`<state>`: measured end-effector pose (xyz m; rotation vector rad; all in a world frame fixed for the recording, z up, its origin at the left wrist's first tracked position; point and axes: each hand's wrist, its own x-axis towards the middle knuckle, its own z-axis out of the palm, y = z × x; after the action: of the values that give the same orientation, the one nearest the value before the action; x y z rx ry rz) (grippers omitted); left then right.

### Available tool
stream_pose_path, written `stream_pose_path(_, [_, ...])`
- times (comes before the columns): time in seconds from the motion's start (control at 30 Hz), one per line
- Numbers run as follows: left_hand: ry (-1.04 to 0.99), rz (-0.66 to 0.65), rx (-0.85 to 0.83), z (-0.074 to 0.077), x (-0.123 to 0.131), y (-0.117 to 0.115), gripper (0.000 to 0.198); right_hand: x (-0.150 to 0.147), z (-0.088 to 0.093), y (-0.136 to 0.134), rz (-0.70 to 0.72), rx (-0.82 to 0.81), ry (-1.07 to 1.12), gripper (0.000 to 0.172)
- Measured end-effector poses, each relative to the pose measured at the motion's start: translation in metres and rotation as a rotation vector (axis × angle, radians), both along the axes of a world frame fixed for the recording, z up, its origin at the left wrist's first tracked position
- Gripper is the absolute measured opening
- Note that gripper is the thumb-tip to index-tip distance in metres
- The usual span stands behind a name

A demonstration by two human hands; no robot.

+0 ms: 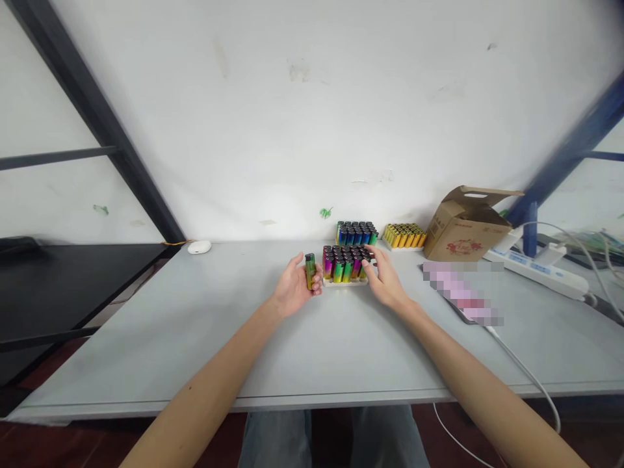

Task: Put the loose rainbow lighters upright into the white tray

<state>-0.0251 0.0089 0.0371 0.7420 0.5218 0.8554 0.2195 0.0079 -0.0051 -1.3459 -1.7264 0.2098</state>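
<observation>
My left hand [295, 287] is closed around a green and yellow lighter [310, 273] with a black top, held upright just left of a pale tray [336, 283]. In that tray stand rows of shiny purple, green and yellow lighters [347, 270] with black tops. My right hand [385, 279] is at the tray's right end, its thumb in front and index finger behind, pinching a lighter [363, 270] at the corner. The hand partly hides that lighter.
Behind stand blue-green lighters [358, 233] and a tray of yellow battery-like cylinders [404, 236]. An opened cardboard box [463, 234], a power strip [541, 273] and a blurred phone [458, 296] with a white cable lie right. A white earbud case [199, 247] is far left.
</observation>
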Motion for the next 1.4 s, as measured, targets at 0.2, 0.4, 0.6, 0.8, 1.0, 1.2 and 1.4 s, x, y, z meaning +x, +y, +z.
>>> stream_pose_path(0.2, [0.004, -0.072, 0.003, -0.0017, 0.0009, -0.001, 0.042, -0.0013, -0.0018, -0.0002, 0.005, -0.028, -0.002, 0.052])
stream_pose_path(0.4, [0.072, -0.015, 0.033, -0.0032, 0.005, -0.0003, 0.035, -0.0022, -0.0025, -0.0004, 0.011, -0.025, 0.002, 0.053])
stream_pose_path(0.6, [0.123, 0.126, 0.061, -0.0005, 0.0064, -0.0007, 0.029, -0.0032, -0.0015, -0.0016, 0.013, -0.02, -0.001, 0.054])
stream_pose_path(0.8, [0.137, 0.18, 0.081, 0.0015, 0.0073, -0.0011, 0.026, -0.0037, -0.0018, -0.0026, 0.023, -0.008, 0.003, 0.053])
stream_pose_path(1.0, [0.138, 0.139, 0.13, -0.0022, 0.0069, -0.0014, 0.03, -0.0033, -0.0024, -0.0017, 0.028, -0.009, 0.001, 0.054])
stream_pose_path(1.2, [0.149, 0.108, 0.159, -0.0033, 0.0069, -0.0024, 0.031, -0.0044, 0.0014, -0.0045, 0.031, -0.03, -0.004, 0.054])
stream_pose_path(1.4, [0.136, 0.196, 0.17, 0.0032, 0.0041, -0.0025, 0.03, -0.0047, 0.0022, -0.0051, 0.032, -0.038, -0.001, 0.055])
